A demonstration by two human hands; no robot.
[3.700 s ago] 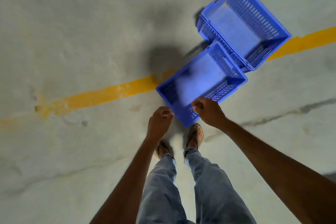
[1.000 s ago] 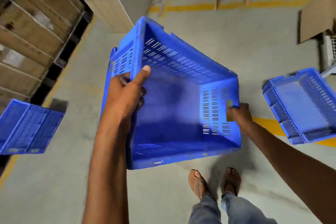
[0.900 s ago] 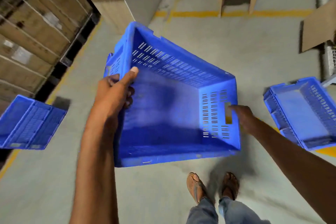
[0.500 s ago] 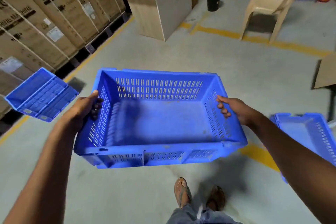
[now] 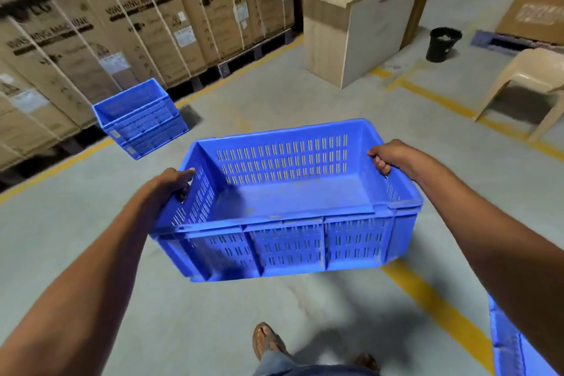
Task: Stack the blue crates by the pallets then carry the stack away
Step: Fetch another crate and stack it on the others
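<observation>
I hold an empty blue slotted crate (image 5: 290, 201) level in front of me, off the floor. My left hand (image 5: 171, 186) grips its left end and my right hand (image 5: 387, 157) grips its right end at the rim. A short stack of blue crates (image 5: 140, 119) stands on the floor at the far left, beside the pallets (image 5: 241, 61) that carry tall cardboard boxes. The edge of another blue crate (image 5: 512, 342) shows at the bottom right corner.
Cardboard washing-machine boxes (image 5: 122, 27) line the left side. A wooden desk (image 5: 360, 12) stands ahead, with a black bin (image 5: 442, 44) and a beige plastic chair (image 5: 531, 85) to its right. Yellow floor lines (image 5: 436, 305) cross the concrete. My sandalled feet (image 5: 268, 345) are below.
The crate was lifted from the floor, turned level and carried; the view has risen and swung toward the stack by the pallets, which now appears closer and upright.
</observation>
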